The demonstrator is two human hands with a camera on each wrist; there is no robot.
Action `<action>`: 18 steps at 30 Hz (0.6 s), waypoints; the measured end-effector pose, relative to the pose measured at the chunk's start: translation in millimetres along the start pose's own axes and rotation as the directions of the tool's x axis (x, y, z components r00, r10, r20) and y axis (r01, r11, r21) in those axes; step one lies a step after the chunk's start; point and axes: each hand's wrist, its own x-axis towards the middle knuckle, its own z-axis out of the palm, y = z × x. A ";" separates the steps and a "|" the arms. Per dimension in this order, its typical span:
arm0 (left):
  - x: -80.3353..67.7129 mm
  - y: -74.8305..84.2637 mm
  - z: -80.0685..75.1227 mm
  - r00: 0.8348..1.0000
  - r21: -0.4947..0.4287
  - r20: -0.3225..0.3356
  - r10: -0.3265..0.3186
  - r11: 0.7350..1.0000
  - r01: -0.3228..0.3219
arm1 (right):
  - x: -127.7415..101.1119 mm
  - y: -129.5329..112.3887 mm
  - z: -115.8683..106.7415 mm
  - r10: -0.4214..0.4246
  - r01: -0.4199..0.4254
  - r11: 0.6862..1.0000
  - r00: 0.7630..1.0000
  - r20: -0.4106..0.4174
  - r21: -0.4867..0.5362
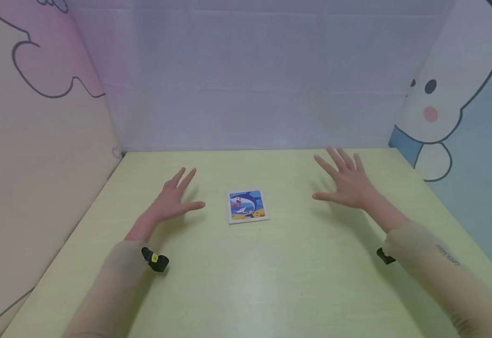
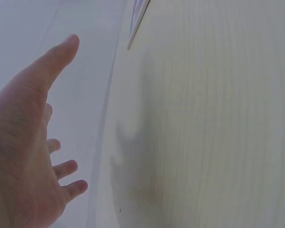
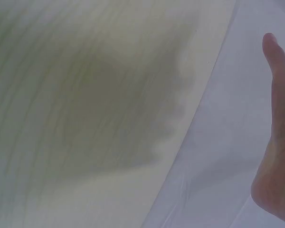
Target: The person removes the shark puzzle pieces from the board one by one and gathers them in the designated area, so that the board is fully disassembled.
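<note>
Sleeves: your forearms, nearest the head camera, are covered in sheer beige sleeves (image 1: 115,281); a small black clip (image 1: 155,259) sits at the left cuff and another black clip (image 1: 385,256) at the right cuff.
Left hand: your left hand (image 1: 170,201) is spread flat, palm down, fingers straight and splayed, thumb pointing toward the centre; it holds nothing. In the left wrist view the hand (image 2: 23,152) is above the wood with a soft shadow under it, so it looks slightly off the surface; contact cannot be told for sure.
Right hand: your right hand (image 1: 347,180) is also wide, fingers straight and fanned, palm down, holding nothing. The right wrist view shows only the thumb edge of the hand (image 3: 278,133) and a broad fingered shadow on the table.
Puzzle card: the small square card with a blue shark picture (image 1: 247,205) lies flat on the table, between your two hands and touched by neither; the left thumb tip is near its left edge, the right hand farther off. One corner of it shows at the top of the left wrist view (image 2: 138,19).
Table: pale yellow-green wood grain (image 1: 246,281).
Surroundings: a white cloth backdrop (image 1: 250,80) behind; cartoon-printed panels (image 1: 448,98) at both sides.
</note>
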 end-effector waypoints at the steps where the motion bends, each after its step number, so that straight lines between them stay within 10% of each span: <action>1: 0.4 2.4 2.1 1.000 -0.041 0.006 -0.004 0.999 0.004 | 3.0 -1.8 2.4 0.000 0.000 1.000 1.000 -0.003 0.013; 18: 12.1 47.4 32.7 0.994 -0.326 0.109 -0.015 0.944 0.050 | 47.7 -47.5 32.4 -0.030 0.024 0.988 0.999 0.036 0.155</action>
